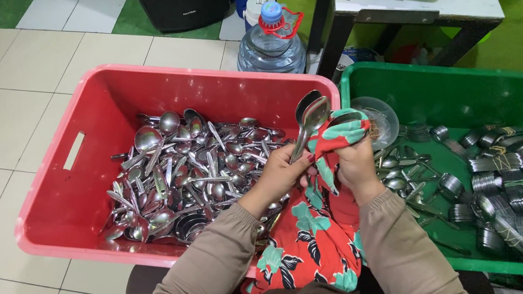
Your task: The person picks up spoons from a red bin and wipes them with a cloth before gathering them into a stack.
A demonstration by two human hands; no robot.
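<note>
The left hand (281, 170) pinches the handles of two spoons (309, 121), bowls up, above the red bin (65, 150). The right hand (353, 163) is closed around a red floral cloth (330, 140) and presses it against them. A big loose heap of spoons (185, 172) fills that bin (most seemingly still unwiped), while the green bin (403, 80) holds banded bundles (507, 185), apparently finished.

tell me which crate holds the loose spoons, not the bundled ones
The red plastic crate on the left: its steel spoons lie loose, while the green plastic crate holds banded stacks.
</note>
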